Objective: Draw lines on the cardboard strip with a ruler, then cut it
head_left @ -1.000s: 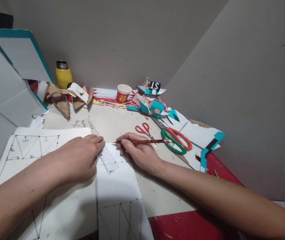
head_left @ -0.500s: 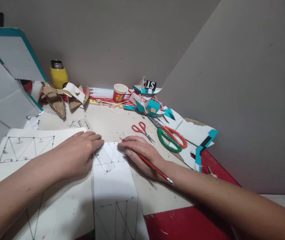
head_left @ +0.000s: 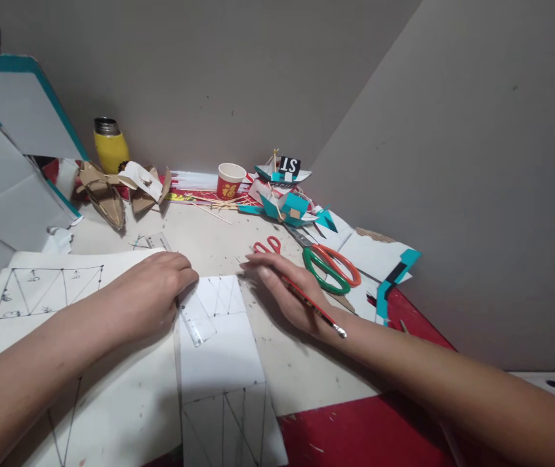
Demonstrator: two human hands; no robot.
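Observation:
My left hand [head_left: 153,295] lies palm down on a clear plastic ruler [head_left: 195,318] that rests over the top of a narrow white sheet [head_left: 219,350] with pencilled triangles. Its fingers are pressed together on the ruler. My right hand [head_left: 287,292] sits just right of that sheet, holding a red pencil [head_left: 313,306] that runs back along the hand toward the wrist. Its fingertips reach toward the small red scissors [head_left: 266,246].
A large white sheet [head_left: 53,285] with a triangle grid lies at the left. Big green-and-orange scissors [head_left: 330,266], a red paper cup [head_left: 230,180], teal paper models [head_left: 282,204], cardboard boat shapes [head_left: 111,191], wooden sticks and a yellow flask [head_left: 109,144] crowd the back.
The right hand has lifted the pencil off the narrow sheet, swung it back along the hand, and moved right toward the red scissors. The left hand stays on the ruler.

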